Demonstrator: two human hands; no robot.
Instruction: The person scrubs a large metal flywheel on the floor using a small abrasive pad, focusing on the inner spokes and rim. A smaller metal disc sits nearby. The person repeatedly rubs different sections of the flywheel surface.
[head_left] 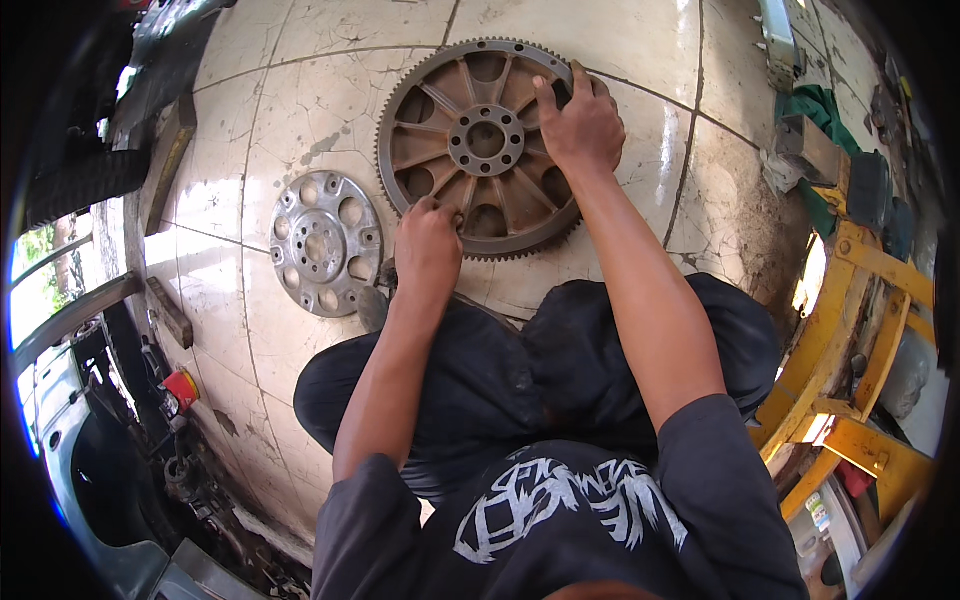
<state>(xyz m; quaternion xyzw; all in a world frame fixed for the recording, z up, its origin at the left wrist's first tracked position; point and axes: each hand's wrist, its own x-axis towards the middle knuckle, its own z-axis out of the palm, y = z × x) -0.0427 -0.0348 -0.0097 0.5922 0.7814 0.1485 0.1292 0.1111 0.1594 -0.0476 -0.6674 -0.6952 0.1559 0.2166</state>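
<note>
A large toothed flywheel (425, 150), brown and ribbed inside a grey rim, lies face up on the tiles in front of me. My left hand (430, 247) has its fingers curled over the near-left part of the rim; the fingertips are partly hidden. At the far right edge, my right hand (583, 122) grips the rim, thumb on the inner side and fingers over the outer teeth. Left of the flywheel sits a smaller silver metal disc (345, 245) with round holes, apart from it and touched by neither hand.
My crossed legs (530, 370) are close in front of the flywheel. Yellow metal framework (860, 330) stands on the right. Wooden blocks (170, 165), a red can (182, 390) and dark vehicle parts line the left. A green cloth (815, 105) lies at the far right.
</note>
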